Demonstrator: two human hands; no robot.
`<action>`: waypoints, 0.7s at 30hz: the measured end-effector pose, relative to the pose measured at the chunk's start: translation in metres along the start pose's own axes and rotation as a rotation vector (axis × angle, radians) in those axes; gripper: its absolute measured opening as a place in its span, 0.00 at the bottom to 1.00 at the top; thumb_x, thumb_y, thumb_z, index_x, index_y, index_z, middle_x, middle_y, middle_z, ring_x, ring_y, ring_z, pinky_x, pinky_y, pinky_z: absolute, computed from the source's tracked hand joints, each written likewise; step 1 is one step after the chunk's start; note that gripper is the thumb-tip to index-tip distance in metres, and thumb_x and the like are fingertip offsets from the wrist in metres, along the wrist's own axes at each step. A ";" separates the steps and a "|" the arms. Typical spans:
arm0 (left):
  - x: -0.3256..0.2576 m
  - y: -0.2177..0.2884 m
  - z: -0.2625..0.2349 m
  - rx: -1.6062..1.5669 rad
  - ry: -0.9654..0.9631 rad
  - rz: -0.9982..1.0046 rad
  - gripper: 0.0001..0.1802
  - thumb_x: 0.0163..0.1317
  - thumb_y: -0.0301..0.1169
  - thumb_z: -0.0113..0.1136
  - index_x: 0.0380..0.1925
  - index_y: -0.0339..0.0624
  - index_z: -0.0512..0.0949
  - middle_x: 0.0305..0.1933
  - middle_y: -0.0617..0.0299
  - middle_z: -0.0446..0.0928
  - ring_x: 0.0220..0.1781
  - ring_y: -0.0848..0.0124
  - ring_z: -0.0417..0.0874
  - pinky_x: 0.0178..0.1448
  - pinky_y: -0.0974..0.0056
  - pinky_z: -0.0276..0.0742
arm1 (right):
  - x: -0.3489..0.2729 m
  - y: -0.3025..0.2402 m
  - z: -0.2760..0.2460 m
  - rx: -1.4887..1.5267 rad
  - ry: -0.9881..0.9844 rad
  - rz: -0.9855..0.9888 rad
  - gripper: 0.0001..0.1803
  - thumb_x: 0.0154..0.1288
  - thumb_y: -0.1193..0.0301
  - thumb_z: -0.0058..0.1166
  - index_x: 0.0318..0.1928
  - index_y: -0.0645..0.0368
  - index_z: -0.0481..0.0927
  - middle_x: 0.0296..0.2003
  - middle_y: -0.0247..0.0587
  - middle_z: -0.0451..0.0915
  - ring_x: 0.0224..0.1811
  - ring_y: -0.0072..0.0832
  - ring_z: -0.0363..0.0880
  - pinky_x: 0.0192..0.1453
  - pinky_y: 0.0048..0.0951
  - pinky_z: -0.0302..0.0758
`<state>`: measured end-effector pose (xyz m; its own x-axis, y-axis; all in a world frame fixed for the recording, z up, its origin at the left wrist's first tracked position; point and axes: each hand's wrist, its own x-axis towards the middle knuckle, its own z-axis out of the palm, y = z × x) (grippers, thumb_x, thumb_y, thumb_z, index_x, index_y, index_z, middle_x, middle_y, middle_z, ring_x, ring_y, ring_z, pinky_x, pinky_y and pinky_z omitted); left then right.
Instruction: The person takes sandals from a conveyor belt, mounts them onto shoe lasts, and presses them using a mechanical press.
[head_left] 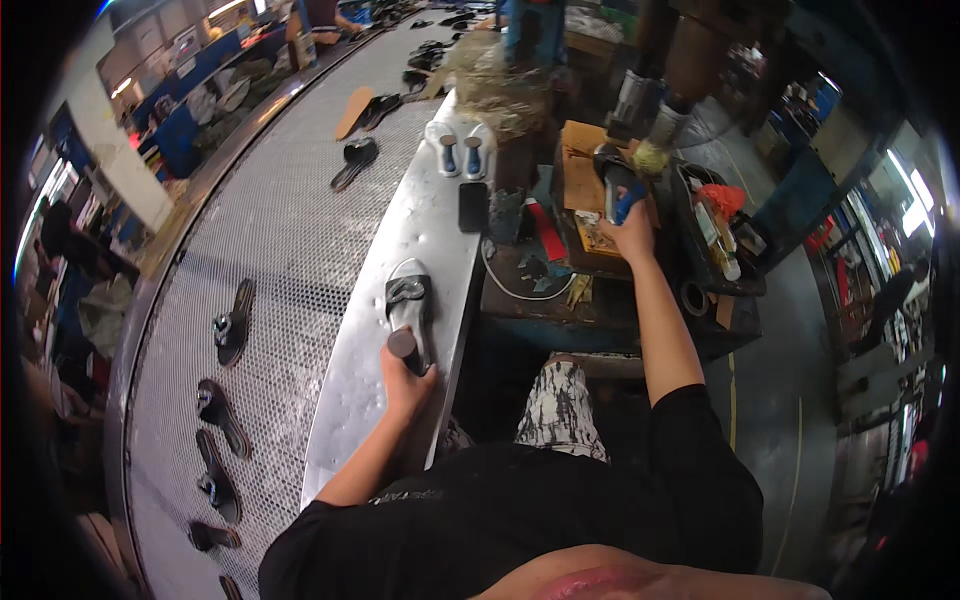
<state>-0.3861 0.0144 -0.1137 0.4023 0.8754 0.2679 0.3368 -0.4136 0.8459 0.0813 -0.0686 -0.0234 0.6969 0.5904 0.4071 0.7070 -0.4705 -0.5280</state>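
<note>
On the silver metal ledge (350, 400), my left hand (405, 388) is closed around the rear of a dark sandal (408, 289) with a wide shiny strap. A round brown knob-like end (403, 343) stands up beside my thumb; whether it is part of a shoe last I cannot tell. My right arm reaches forward to a worn machine bed. There my right hand (630, 235), with blue covering on a finger, grips another dark sandal (608, 165) lying over brown board (580, 150). Its fingers are partly hidden.
Left of the ledge runs a perforated grey conveyor (290, 240) carrying several dark sandals (232, 325). A black phone (473, 207) and two white shoe-shaped pieces (460, 150) lie on the ledge. A red strip (545, 230) and a cluttered tray (720, 280) are near the machine column (680, 70).
</note>
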 end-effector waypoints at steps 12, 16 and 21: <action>0.051 -0.086 -0.065 -0.396 -0.042 -0.064 0.34 0.45 0.20 0.55 0.58 0.37 0.67 0.61 0.50 0.71 0.67 0.57 0.70 0.71 0.58 0.64 | -0.031 0.001 -0.047 0.013 0.316 -0.065 0.31 0.57 0.60 0.68 0.55 0.64 0.72 0.52 0.58 0.77 0.56 0.52 0.76 0.60 0.43 0.70; 0.155 -0.172 -0.149 0.354 0.165 0.078 0.36 0.42 0.27 0.67 0.57 0.38 0.74 0.60 0.47 0.74 0.66 0.51 0.70 0.71 0.54 0.64 | -0.031 -0.041 -0.047 -0.004 0.146 0.068 0.30 0.57 0.58 0.66 0.52 0.65 0.73 0.48 0.59 0.78 0.53 0.53 0.77 0.57 0.45 0.72; 0.209 -0.223 -0.261 0.792 0.257 -0.424 0.35 0.49 0.44 0.71 0.54 0.36 0.73 0.58 0.43 0.74 0.63 0.51 0.72 0.67 0.52 0.69 | -0.031 -0.039 -0.036 -0.087 0.128 0.078 0.31 0.57 0.56 0.65 0.53 0.66 0.74 0.49 0.60 0.78 0.53 0.53 0.77 0.57 0.46 0.72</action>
<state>-0.5998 0.3545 -0.1256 -0.0561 0.9816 0.1827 0.9326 -0.0138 0.3607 0.0370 -0.0922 0.0116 0.7560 0.4641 0.4616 0.6538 -0.5702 -0.4974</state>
